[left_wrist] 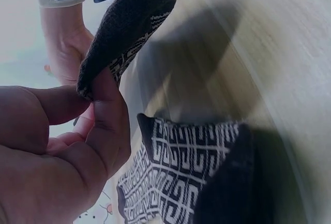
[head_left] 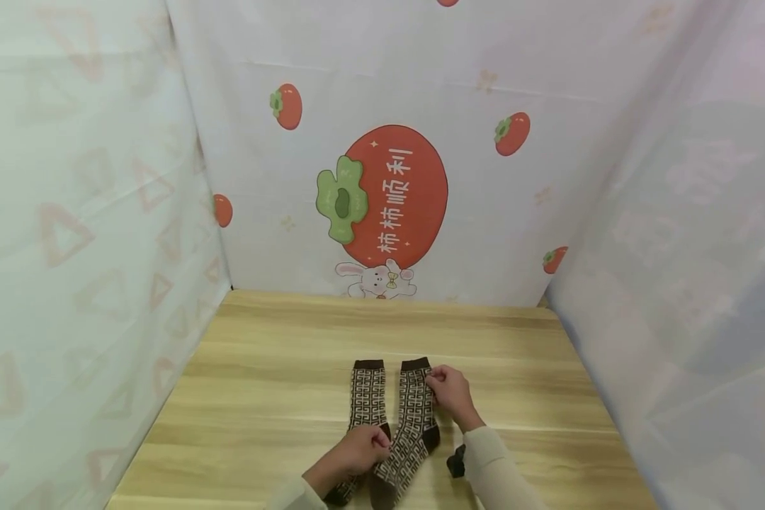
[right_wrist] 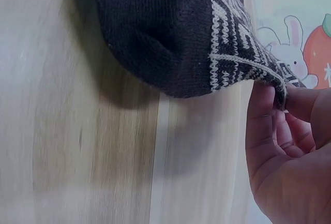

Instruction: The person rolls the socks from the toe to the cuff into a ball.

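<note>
Two dark socks with a pale key pattern lie side by side, cuffs pointing away. My right hand (head_left: pixel 451 391) pinches the outer edge of the right sock (head_left: pixel 414 400) a little below its cuff. In the right wrist view that sock's dark heel (right_wrist: pixel 155 38) bulges up beside the hand. My left hand (head_left: pixel 365 450) pinches the edge of the same sock's foot; the left wrist view shows its dark toe (left_wrist: pixel 129 22) lifted off the table. The left sock (head_left: pixel 367 397) lies flat, its foot partly hidden beneath my left hand and the right sock.
The wood-grain table (head_left: pixel 261 368) stretches out around the socks. A white cloth wall (head_left: pixel 472 212) with persimmon prints rises at the back, and pale cloth walls stand at both sides. A small black device (head_left: pixel 457 462) sits at the right wrist.
</note>
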`<state>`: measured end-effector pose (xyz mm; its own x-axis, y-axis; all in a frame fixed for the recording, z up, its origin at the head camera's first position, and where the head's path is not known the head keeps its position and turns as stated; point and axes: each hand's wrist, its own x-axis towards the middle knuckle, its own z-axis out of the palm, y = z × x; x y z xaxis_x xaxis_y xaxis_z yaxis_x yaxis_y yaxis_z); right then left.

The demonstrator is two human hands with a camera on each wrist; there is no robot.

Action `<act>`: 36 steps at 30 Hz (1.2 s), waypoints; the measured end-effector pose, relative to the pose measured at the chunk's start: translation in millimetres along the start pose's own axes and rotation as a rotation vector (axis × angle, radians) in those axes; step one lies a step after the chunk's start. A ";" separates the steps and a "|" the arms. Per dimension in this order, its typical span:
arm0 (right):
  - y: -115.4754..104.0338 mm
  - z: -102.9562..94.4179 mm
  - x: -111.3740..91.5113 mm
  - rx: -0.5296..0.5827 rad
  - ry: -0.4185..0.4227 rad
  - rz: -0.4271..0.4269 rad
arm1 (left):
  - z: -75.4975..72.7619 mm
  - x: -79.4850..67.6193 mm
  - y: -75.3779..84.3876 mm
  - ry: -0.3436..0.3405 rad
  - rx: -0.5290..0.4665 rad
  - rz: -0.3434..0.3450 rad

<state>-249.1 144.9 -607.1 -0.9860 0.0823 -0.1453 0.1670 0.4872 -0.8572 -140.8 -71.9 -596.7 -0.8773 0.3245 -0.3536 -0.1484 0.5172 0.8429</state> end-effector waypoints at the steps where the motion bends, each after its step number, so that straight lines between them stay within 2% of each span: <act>1: -1.0 1.3 0.4 0.003 -0.005 -0.006 | -1.0 -0.6 -0.9 0.003 -0.010 -0.002; 6: -5.9 8.2 1.9 0.028 -0.034 -0.003 | -6.6 -6.5 -7.5 0.025 -0.066 0.021; 15: -17.3 21.3 6.8 0.030 -0.055 -0.004 | -21.0 -15.3 -15.8 0.058 -0.080 0.062; 21: -17.0 32.8 10.8 0.031 -0.075 0.010 | -25.1 -21.5 -16.3 0.064 -0.093 0.010; 28: -28.4 41.8 12.0 0.019 -0.093 -0.035 | -34.0 -25.2 -22.3 0.104 -0.109 0.024; 36: -30.7 54.6 12.5 0.015 -0.116 -0.016 | -39.5 -31.4 -28.2 0.125 -0.159 -0.007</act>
<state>-266.5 83.5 -609.5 -0.9820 -0.0265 -0.1872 0.1525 0.4743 -0.8670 -127.1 -127.9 -593.4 -0.9243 0.2157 -0.3150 -0.2163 0.3838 0.8977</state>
